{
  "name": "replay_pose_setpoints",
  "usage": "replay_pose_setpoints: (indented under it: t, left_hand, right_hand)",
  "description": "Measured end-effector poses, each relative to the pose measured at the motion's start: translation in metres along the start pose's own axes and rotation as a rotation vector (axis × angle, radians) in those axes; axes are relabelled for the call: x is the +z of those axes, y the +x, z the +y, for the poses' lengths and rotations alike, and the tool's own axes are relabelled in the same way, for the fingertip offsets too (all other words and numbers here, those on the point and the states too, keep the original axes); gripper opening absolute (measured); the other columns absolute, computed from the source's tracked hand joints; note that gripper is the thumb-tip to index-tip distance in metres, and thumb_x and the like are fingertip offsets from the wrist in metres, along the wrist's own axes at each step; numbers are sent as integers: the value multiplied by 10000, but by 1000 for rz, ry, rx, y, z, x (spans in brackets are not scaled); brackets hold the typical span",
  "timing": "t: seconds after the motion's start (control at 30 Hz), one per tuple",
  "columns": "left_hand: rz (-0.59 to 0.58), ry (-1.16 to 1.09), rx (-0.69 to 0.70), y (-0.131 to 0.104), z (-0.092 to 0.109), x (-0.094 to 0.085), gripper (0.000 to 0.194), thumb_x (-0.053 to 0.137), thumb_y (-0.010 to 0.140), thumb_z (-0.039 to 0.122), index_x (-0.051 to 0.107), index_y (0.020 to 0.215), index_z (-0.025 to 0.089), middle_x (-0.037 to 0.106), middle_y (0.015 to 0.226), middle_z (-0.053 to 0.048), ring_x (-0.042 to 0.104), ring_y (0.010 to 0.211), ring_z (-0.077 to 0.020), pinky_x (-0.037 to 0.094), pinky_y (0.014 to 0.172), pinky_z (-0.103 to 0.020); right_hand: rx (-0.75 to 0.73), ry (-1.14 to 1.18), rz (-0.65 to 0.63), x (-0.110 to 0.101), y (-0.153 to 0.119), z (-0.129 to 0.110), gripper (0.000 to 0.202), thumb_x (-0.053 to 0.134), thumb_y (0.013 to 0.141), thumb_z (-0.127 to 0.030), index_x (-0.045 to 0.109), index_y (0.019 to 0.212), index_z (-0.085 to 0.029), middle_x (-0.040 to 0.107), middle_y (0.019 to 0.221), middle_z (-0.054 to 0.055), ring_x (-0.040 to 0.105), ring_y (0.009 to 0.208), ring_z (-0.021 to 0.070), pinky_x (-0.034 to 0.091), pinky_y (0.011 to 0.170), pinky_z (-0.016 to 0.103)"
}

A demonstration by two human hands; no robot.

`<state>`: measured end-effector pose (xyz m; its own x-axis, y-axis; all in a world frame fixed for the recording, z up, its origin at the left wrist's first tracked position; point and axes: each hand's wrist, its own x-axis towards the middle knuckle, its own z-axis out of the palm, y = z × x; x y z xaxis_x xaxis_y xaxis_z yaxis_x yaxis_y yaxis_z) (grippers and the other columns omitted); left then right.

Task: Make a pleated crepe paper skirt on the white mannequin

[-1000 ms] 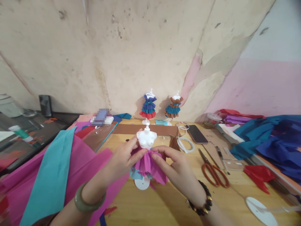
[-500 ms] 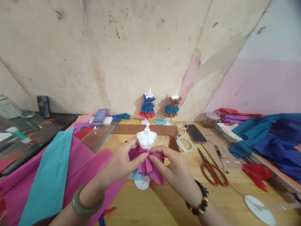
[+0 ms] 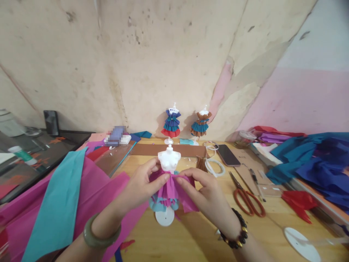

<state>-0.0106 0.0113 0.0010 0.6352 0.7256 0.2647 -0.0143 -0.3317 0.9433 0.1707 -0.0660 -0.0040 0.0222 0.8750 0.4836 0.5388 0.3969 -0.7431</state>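
Note:
A small white dress form (image 3: 169, 160) stands upright on a round white base in front of me. Magenta crepe paper (image 3: 169, 191) is gathered in pleats round its waist, over a light blue ruffle (image 3: 158, 203) lower down. My left hand (image 3: 148, 182) is closed at the form's left side, its thumb pressing the pleats at the waist. In a pinch between thumb and fingers, my right hand (image 3: 200, 189) holds the loose end of the magenta strip out to the right. The left fingertips are partly hidden behind the form.
Orange-handled scissors (image 3: 247, 198), a phone (image 3: 227, 155) and a white tubing coil (image 3: 215, 166) lie to the right. Two dressed mini forms, one in blue and red (image 3: 171, 123), stand by the wall. Turquoise paper (image 3: 57, 203) covers magenta sheets at left. A white disc base (image 3: 301, 243) lies front right.
My right hand has moved slightly right, drawing the magenta strip's end away from the waist. More of the light blue ruffle now shows. The left hand stays at the waist.

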Motion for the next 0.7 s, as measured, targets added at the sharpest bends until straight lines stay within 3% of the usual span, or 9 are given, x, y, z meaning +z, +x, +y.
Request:
replay_pose_setpoints:
  t: [0.17,0.5,0.7]
  left_hand:
    - [-4,-36,-7,0,-3,-2,264,628,914,274,604,1156,171,689,1221,-106,646,1145,-243,502,998,-363]
    - [2,-77,-10,-1,-6,-2,400,690,874,320,601,1230,160,688,1248,-127,646,1165,-256,508,1020,-375]
    - [27,-19,3,-4,-3,0,358,659,872,259,611,1210,153,711,1209,-124,675,1123,-263,540,983,-383]
  right_hand:
    - [-3,48,-33,-4,2,-4,206,591,922,-269,714,787,-173,629,683,19,566,642,154,445,623,276]
    - [175,127,-7,-1,3,-5,235,568,890,-323,672,758,-160,690,732,56,614,691,187,482,668,305]
    - [189,141,-8,-1,2,-3,207,586,885,-314,682,774,-168,697,722,44,616,671,174,496,651,291]
